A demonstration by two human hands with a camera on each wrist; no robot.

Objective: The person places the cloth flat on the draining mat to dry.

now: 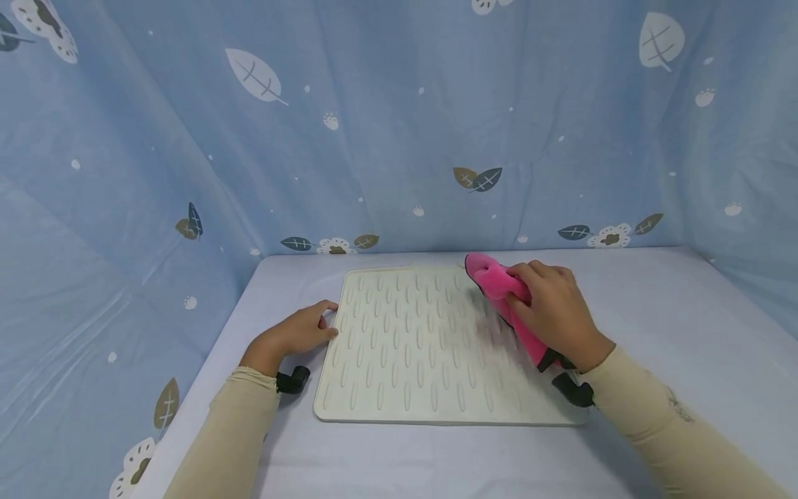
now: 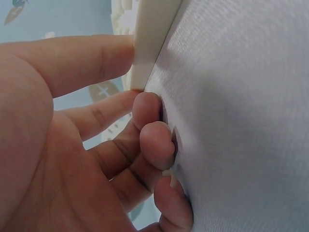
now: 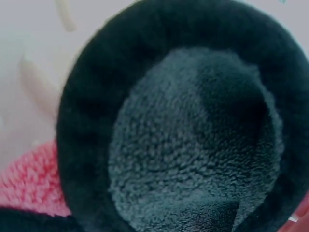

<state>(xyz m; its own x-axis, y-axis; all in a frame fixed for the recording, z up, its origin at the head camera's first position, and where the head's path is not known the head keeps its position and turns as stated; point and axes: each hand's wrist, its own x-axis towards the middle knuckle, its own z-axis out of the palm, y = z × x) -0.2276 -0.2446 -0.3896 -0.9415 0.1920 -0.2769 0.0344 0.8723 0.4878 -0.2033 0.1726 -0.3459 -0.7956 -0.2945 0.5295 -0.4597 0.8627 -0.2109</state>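
Observation:
An off-white mat (image 1: pixel 399 346) with rows of raised oval ridges lies flat on the table. My right hand (image 1: pixel 555 312) grips a bunched pink plush cloth (image 1: pixel 495 281) with dark edging over the mat's right part. Close up in the right wrist view, a dark grey fuzzy part of the cloth (image 3: pixel 193 145) with a black rim fills most of the picture and hides the fingers. On the opposite side, my left hand (image 1: pixel 302 329) rests at the mat's left edge. Its thumb (image 2: pixel 96 60) and forefinger touch that edge, while the other fingers bend down onto the tabletop.
White fabric covers the table (image 1: pixel 673 333). A blue curtain (image 1: pixel 399 125) printed with leaves and flowers hangs behind it and along the sides. Black camera mounts (image 1: pixel 293 380) stick out at both wrists beside the beige sleeves (image 1: pixel 231 430).

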